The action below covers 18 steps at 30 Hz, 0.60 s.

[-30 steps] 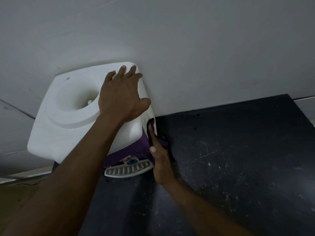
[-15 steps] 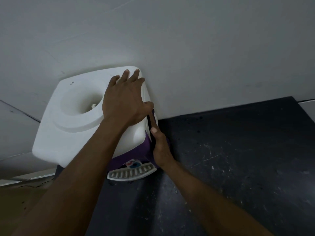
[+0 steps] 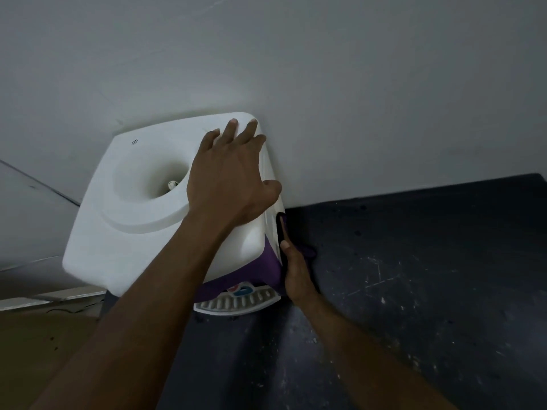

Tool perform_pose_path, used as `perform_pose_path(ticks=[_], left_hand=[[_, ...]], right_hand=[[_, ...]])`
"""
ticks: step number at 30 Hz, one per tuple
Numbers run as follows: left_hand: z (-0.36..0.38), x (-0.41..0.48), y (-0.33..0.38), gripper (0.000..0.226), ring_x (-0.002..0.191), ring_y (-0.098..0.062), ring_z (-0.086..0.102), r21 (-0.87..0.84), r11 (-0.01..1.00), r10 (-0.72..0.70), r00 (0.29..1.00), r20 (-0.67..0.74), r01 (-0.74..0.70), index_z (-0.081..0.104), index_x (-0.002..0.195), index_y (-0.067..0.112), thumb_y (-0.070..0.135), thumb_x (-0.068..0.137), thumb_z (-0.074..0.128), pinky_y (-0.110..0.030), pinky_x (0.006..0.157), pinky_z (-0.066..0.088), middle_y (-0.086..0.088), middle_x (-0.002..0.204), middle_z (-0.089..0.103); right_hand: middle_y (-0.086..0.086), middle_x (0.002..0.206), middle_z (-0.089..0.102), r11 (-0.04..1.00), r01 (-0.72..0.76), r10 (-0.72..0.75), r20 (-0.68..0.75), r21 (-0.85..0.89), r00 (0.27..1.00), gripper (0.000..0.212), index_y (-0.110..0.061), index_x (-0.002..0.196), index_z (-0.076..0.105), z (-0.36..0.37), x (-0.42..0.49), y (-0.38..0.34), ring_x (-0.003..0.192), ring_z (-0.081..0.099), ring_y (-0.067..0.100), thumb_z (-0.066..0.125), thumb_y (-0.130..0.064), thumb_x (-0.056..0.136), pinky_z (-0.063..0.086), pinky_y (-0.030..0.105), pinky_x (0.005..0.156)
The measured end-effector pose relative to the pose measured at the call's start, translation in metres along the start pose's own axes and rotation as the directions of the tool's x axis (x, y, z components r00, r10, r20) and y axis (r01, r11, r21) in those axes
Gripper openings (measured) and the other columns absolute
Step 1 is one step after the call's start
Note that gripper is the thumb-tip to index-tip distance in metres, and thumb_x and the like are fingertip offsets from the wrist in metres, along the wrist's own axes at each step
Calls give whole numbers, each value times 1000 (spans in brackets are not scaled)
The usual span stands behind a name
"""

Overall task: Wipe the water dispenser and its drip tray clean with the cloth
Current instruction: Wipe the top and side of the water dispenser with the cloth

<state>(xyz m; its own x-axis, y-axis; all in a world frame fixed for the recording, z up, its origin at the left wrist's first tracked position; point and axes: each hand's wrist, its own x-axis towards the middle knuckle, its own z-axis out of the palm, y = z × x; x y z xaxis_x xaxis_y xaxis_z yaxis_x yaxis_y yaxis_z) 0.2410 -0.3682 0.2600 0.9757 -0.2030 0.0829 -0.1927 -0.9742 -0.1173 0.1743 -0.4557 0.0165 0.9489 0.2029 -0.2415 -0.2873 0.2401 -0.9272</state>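
A white water dispenser [image 3: 142,220] with a purple front stands on a dark counter against the wall. Its top has a round bottle well. My left hand [image 3: 231,179] lies flat on the top's right rear corner, fingers spread, thumb over the right edge. My right hand [image 3: 296,270] presses a dark purple cloth [image 3: 307,251] against the dispenser's right side, forefinger straight up along the panel. The cloth is mostly hidden behind that hand. The white slotted drip tray [image 3: 236,303] juts out below the front, with red and blue taps just above it.
The dark speckled counter [image 3: 414,291] stretches right and toward me. A plain grey wall [image 3: 325,84] rises directly behind the dispenser. At lower left the counter ends, with a brown floor [image 3: 38,344] and a pale skirting below.
My right hand slid the cloth up the dispenser's right side, then a little back down. My left hand stayed on the top.
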Motion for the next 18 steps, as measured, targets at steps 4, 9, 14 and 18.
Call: perform_pose_path(ticks=[4,9,14,18], left_hand=[[-1,1,0,86,154,-22,20,-1,1000,-3,1000,10,3,44,151,20,58,74,42,-42,124,14,0,165,29],[0,1,-1,87,155,-21,19,-8,1000,-4,1000,10,4,42,152,21,58,74,42,-41,124,13,1,166,27],[0,0,-2,86,154,-21,19,-26,1000,-5,1000,3,5,44,152,20,57,74,43,-39,124,12,2,165,28],[1,0,-2,84,154,-21,20,-24,1000,-5,1000,-8,4,45,151,20,55,74,44,-39,124,12,2,165,29]], right_hand=[[-11,165,36,991,-132,132,-4,22,991,81,-39,162,24,-9,9,11,151,34,13,40,-71,89,25,49,127],[-1,158,47,955,-287,291,-41,76,956,83,-33,158,37,-17,43,0,141,45,19,41,-80,90,29,41,123],[1,162,39,954,-298,299,-94,24,950,76,-28,160,33,-16,75,-19,148,36,24,32,-73,99,22,44,126],[3,150,55,975,-218,220,-44,47,974,61,-24,154,45,-15,81,-29,128,55,14,32,-59,107,41,33,113]])
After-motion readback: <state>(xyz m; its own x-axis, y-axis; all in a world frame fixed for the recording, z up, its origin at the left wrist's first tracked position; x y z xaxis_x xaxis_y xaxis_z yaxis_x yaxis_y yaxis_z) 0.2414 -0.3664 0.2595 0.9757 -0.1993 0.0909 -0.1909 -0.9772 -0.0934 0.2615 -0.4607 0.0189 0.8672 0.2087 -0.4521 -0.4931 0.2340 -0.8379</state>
